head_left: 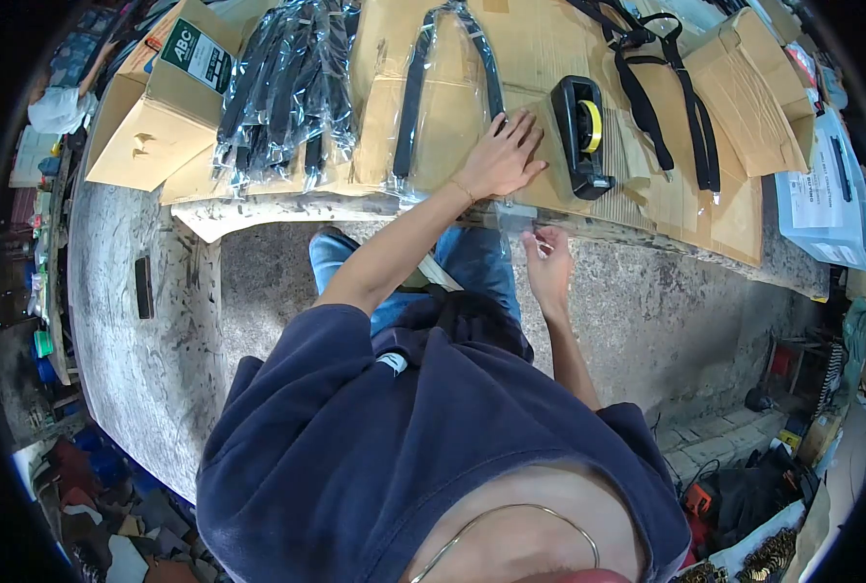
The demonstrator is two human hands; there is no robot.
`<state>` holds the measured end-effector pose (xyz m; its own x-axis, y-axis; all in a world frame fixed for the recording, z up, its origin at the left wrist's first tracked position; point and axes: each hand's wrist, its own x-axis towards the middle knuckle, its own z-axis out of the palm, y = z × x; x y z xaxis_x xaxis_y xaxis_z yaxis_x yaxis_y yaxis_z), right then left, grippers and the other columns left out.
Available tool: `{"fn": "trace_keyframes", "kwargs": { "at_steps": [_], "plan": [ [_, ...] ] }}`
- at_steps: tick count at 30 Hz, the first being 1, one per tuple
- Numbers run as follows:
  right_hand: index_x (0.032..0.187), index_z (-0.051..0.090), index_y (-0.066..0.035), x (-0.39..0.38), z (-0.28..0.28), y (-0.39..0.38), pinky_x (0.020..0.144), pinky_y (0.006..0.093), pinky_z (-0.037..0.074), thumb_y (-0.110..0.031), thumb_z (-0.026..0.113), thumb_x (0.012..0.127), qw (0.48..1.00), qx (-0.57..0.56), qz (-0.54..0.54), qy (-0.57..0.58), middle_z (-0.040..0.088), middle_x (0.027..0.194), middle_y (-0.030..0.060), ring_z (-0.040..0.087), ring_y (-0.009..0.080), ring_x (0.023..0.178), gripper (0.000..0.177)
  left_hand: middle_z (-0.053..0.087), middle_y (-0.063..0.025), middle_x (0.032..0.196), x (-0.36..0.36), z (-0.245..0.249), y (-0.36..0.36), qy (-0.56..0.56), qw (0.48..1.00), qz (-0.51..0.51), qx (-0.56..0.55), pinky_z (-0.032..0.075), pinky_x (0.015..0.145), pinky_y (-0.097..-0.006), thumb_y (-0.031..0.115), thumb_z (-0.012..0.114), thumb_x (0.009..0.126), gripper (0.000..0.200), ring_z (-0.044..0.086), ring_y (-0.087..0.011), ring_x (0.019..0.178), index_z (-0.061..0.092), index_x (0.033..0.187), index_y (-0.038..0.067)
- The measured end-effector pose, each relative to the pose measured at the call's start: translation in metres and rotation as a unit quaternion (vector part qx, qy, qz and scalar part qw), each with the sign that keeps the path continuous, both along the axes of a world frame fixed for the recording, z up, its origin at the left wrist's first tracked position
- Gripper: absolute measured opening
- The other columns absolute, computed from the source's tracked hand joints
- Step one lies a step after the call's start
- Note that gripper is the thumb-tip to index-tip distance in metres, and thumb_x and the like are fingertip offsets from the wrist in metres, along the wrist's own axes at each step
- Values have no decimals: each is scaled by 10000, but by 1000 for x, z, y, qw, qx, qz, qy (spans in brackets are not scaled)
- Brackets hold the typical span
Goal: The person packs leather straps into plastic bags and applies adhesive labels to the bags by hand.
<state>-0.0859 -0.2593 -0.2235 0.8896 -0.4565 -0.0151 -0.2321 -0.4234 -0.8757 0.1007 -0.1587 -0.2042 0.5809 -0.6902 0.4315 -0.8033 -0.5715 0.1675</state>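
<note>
A pair of black suspenders (412, 102) lies on the cardboard inside a clear plastic bag. My left hand (503, 160) rests flat on the bag's lower right side, fingers spread. Clear plastic (516, 220) hangs over the table's front edge, just below that hand. Beside this plastic, my right hand (550, 270) is in front of the edge with thumb and fingers pinched together. Whatever is between those fingertips is too small to make out. To the right of my left hand stands a black tape dispenser (567, 136) with a yellow-cored roll of tape (591, 126).
Several bagged black straps (292, 92) are piled on the left, next to an open cardboard box (156, 126). Unbagged black suspenders (690, 107) lie right of the dispenser. Beyond them are another open box (744, 87) and a light-blue plastic bin (821, 209).
</note>
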Motion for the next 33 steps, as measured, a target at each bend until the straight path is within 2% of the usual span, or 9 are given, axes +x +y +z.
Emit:
{"fn": "trace_keyframes", "kwargs": {
  "at_steps": [1,3,10,13,18,22,28,30,33],
  "plan": [
    [1052,530,18,-1,-8,-2,740,332,499,-106,646,853,1000,0,0,1,606,994,159,612,229,854,261,414,-206,1375,-1,0,-1,1,1000,0,0,243,1083,-503,420,439,921,546,317,-337,1328,501,1263,-1],
    [1103,491,8,-1,-24,-6,668,276,481,-72,640,858,965,260,19,-33,606,885,107,582,144,784,297,403,-200,1387,-1,2,1,8,1000,-5,3,228,1082,-525,419,439,920,534,310,-338,1331,500,1274,25],
    [1181,449,-7,-8,16,-12,563,236,451,-43,624,864,951,293,91,38,616,788,63,562,102,653,363,419,-197,1352,-8,14,3,-51,998,-7,-37,200,1080,-547,372,493,909,453,334,-335,1307,538,1216,42],
    [1200,459,-13,-19,39,-13,546,236,459,-33,621,859,959,251,121,60,618,743,59,574,107,613,379,474,-163,1274,-14,16,5,-95,994,-16,-45,317,1017,-493,339,554,886,365,423,-328,1225,576,1097,43],
    [1129,564,35,-31,35,-25,600,251,500,37,590,835,929,274,201,149,672,853,105,646,143,706,295,614,-177,812,-18,20,7,149,989,-7,24,476,688,-431,346,603,856,305,612,-336,819,568,913,48],
    [1123,592,46,-21,65,-27,717,263,521,96,554,815,903,342,248,76,684,964,130,666,176,841,314,568,-198,652,-2,16,9,175,982,-38,-61,466,644,-475,341,599,860,315,602,-362,716,569,919,33],
    [1132,609,40,-2,75,-33,858,282,508,159,514,788,894,313,316,62,680,1022,137,655,189,960,376,587,-169,1129,-26,37,31,119,991,-56,-25,428,873,-449,408,547,884,387,519,-317,1119,590,1068,70],
    [1111,621,43,2,76,-33,848,275,511,135,574,777,899,309,302,71,683,1019,121,657,182,948,349,416,-142,1382,-32,21,35,19,997,-68,8,305,1029,-503,459,489,904,472,330,-302,1322,527,1255,146],
    [1021,666,42,6,89,-27,816,249,505,64,665,758,933,248,250,77,691,962,84,663,167,869,264,342,-139,1444,-33,5,35,18,997,-36,68,210,1076,-572,502,424,918,538,263,-291,1372,425,1368,206]
  ]
}}
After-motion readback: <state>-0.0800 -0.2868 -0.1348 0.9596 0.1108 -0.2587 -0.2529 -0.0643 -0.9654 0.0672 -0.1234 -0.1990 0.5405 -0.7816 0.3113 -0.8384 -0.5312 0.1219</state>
